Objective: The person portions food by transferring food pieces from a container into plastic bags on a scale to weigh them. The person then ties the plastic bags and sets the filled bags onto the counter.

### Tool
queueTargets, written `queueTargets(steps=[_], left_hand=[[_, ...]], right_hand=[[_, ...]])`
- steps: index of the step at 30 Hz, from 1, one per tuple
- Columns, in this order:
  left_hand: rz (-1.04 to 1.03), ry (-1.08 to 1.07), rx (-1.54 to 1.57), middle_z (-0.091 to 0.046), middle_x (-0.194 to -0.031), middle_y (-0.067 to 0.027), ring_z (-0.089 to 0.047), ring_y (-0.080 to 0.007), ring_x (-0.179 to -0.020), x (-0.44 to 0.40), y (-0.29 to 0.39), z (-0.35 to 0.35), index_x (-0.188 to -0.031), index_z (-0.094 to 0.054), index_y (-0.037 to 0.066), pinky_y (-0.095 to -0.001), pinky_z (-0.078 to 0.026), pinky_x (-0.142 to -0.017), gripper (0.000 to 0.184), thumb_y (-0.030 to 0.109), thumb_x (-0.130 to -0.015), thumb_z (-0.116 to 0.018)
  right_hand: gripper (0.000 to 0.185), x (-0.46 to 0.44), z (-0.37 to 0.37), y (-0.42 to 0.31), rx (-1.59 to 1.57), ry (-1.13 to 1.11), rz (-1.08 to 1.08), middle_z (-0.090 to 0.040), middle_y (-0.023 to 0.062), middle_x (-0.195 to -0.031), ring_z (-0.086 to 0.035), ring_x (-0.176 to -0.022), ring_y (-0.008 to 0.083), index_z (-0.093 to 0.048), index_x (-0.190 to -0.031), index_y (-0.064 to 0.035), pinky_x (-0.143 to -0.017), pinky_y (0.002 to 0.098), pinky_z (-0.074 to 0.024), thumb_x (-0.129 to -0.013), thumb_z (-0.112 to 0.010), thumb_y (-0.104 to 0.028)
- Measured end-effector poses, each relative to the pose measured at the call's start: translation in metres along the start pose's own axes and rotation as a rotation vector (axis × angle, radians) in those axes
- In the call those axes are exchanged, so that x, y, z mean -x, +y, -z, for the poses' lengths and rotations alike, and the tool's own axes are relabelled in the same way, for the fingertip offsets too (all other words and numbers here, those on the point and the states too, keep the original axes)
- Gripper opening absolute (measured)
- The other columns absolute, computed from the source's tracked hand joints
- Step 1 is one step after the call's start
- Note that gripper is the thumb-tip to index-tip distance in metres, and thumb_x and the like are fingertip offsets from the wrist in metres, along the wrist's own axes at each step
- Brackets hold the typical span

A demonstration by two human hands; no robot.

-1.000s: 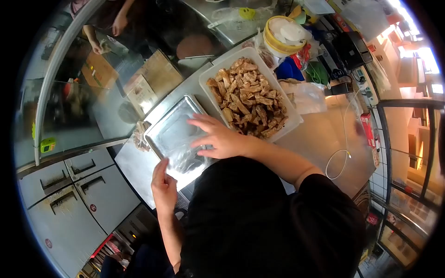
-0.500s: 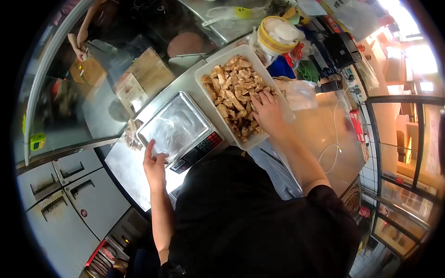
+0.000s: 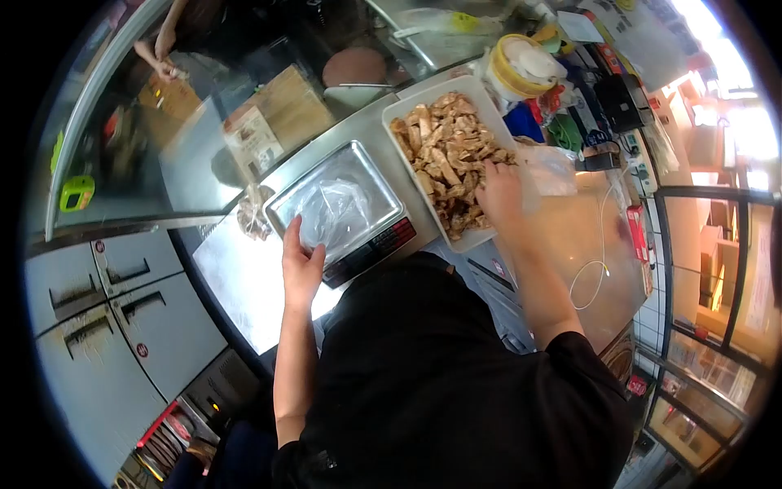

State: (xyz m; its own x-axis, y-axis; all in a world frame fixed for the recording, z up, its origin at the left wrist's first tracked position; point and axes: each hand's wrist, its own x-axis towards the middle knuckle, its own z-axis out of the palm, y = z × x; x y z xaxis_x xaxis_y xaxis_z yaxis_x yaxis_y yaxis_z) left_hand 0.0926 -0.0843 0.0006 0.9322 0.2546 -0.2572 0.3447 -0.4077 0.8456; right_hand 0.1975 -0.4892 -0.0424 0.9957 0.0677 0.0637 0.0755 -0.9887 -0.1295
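Has left hand (image 3: 300,267) loosely spread, with thumb and fingers parted, at the near edge of one metal pan (image 3: 362,171) on one scale (image 3: 376,249); unable to say whether touching the clear plastic (image 3: 336,209) within. Has right hand (image 3: 502,194) with fingers bent down onto brown food pieces (image 3: 444,159), too heaped to count, in one white tub (image 3: 487,103) just right of the scale; unable to say whether gripping any.
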Motion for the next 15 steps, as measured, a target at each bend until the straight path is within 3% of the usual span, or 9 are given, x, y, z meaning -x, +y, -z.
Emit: queueTargets(steps=[5,6,8,11,12,15], left_hand=[[0.007,0.035,0.032,-0.062,-0.126,-0.0139,-0.052,-0.0112,-0.067,0.003,-0.014,0.005,-0.151,-0.043,0.0,-0.0261,-0.048,-0.064,0.071,-0.002,-0.084,-0.067],[0.083,0.005,-0.004,-0.059,-0.134,-0.0157,-0.053,-0.0127,-0.069,0.003,-0.01,0.006,-0.151,-0.042,0.0,-0.0272,-0.049,-0.066,0.073,-0.002,-0.083,-0.067],[0.003,0.026,-0.005,-0.057,-0.137,-0.0162,-0.053,-0.0134,-0.07,0.003,-0.016,0.004,-0.151,-0.041,0.0,-0.0278,-0.05,-0.067,0.074,-0.002,-0.082,-0.068],[-0.03,0.014,0.006,-0.05,-0.146,-0.0182,-0.054,-0.0139,-0.071,0.006,-0.005,0.003,-0.151,-0.04,-0.001,-0.0286,-0.052,-0.069,0.075,-0.002,-0.081,-0.068],[-0.031,0.002,0.014,-0.049,-0.147,-0.0185,-0.054,-0.0139,-0.071,0.006,0.0,0.002,-0.151,-0.04,-0.001,-0.0288,-0.052,-0.069,0.075,-0.002,-0.082,-0.068],[-0.087,0.011,0.012,-0.048,-0.149,-0.0194,-0.055,-0.0147,-0.069,0.006,0.002,-0.003,-0.152,-0.039,-0.001,-0.0291,-0.053,-0.07,0.076,-0.003,-0.082,-0.067]], right_hand=[[0.058,0.008,0.001,0.023,-0.209,-0.048,-0.09,-0.066,0.0231,-0.115,-0.062,-0.109,0.0409,-0.06,-0.131,-0.0006,-0.096,0.0464,-0.0493,-0.078,-0.077,-0.016],[0.057,0.008,0.009,0.023,-0.22,-0.033,-0.098,-0.067,0.0217,-0.115,-0.063,-0.109,0.0385,-0.06,-0.132,0.0,-0.096,0.0445,-0.0499,-0.08,-0.076,-0.016],[0.055,0.004,0.03,0.014,-0.246,0.001,-0.11,-0.069,0.0189,-0.115,-0.065,-0.109,0.0337,-0.059,-0.133,0.0011,-0.095,0.0408,-0.051,-0.083,-0.076,-0.014],[0.047,-0.003,0.045,-0.013,-0.913,-0.057,-0.258,-0.07,0.0132,-0.117,-0.065,-0.11,0.0225,-0.058,-0.134,0.0028,-0.096,0.0345,-0.0516,-0.09,-0.072,-0.01],[0.041,-0.004,0.069,-0.047,-1.321,-0.129,-0.272,-0.07,0.0077,-0.104,-0.065,-0.096,0.0176,-0.06,-0.131,0.0024,-0.089,0.0327,-0.0532,-0.093,-0.069,-0.011],[0.044,-0.002,0.082,-0.114,-1.811,-0.354,-0.178,-0.065,0.0079,-0.114,-0.064,-0.101,0.0164,-0.055,-0.135,0.0016,-0.094,0.0305,-0.0524,-0.093,-0.064,-0.001]])
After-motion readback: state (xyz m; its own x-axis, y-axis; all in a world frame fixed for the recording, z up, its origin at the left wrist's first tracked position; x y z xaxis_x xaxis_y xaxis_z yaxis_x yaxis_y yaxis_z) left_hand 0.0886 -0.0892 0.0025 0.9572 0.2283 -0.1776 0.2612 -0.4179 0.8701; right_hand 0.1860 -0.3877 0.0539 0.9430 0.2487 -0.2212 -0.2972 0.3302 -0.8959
